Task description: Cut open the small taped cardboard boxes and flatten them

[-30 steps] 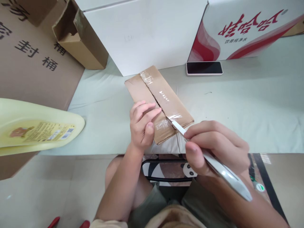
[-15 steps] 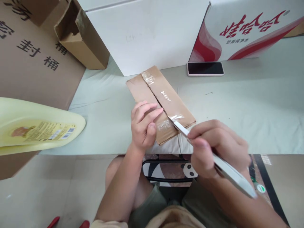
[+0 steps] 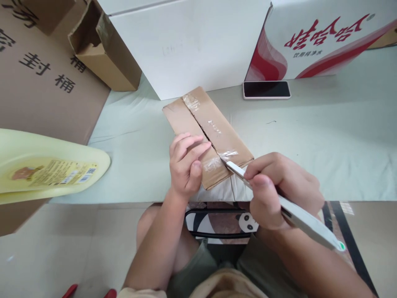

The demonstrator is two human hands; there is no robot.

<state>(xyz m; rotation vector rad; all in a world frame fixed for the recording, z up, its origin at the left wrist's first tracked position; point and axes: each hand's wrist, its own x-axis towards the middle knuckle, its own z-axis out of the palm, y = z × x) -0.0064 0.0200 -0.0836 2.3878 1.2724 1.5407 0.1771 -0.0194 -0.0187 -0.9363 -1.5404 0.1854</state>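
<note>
Two bare hands work at a small brown box [image 3: 221,138], which lies flat and aslant on the cloth-covered desk [image 3: 316,145], its lower corner close to the front edge. Left hand [image 3: 187,165]: lies over the box's left side, fingers close together and lightly bent, pressing on the flap, forefinger tip right at the open seam; thumb folded in just beside. Whether the palm bears on the box's edge, cannot tell. Right hand [image 3: 285,190]: closed round a pale knife [image 3: 310,223], thumb and forefinger pinching it near the front, the other fingers curled behind. Knife slants down toward the box, tip at the lower end of the seam, by a strip of clear tape [image 3: 229,155]. How deep the tip sits, cannot tell. Seam runs lengthwise, a dark gap showing along its middle; more clear tape at the far end. Behind the box stands a tall white box [image 3: 195,45], close to the small one's far corner; right of it, a red-and-white carton [image 3: 322,35], with a phone [image 3: 266,90] lying dark-screened at its foot. To the left: a small open carton [image 3: 113,66], a large brown carton [image 3: 62,109] with black characters, and, nearer, a yellow bottle [image 3: 52,165] with a printed label. Below the desk's edge, a panda print [image 3: 248,223] and tiled floor [image 3: 74,236].
</note>
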